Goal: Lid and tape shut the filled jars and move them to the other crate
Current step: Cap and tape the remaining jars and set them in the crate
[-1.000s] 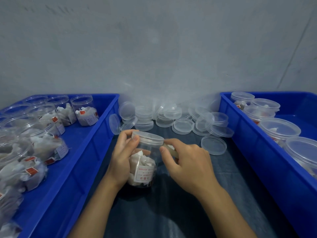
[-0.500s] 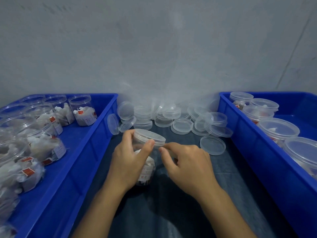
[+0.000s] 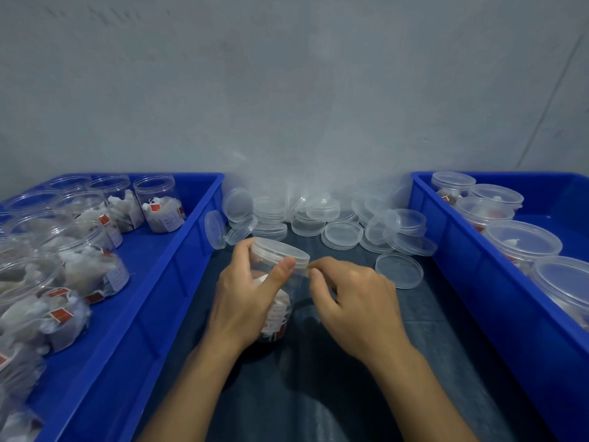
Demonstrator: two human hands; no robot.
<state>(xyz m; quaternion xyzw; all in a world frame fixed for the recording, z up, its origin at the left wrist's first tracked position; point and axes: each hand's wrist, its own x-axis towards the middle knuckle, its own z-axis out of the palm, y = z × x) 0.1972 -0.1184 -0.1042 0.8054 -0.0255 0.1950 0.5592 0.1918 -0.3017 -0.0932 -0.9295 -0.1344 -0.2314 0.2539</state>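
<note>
A clear lidded jar [image 3: 280, 256] filled with white sachets stands tilted on the dark mat between two blue crates. My left hand [image 3: 245, 298] grips the jar's body, thumb pressed just under the lid's rim. My right hand [image 3: 347, 295] pinches a thin strip of clear tape [image 3: 306, 271] at the lid's right edge. The left crate [image 3: 178, 269] holds several open filled jars [image 3: 159, 205]. The right crate [image 3: 478, 282] holds several lidded jars [image 3: 522, 240].
A heap of loose clear lids [image 3: 341, 234] lies along the wall behind the jar, one single lid [image 3: 398, 270] to the right of my hands. A grey wall closes off the back. Dark mat [image 3: 318, 393] lies between my forearms.
My left hand turned the jar and shifted its thumb up to the lid's rim. My right hand drew in to the lid's right edge, pinching tape there. The jar tilted a little.
</note>
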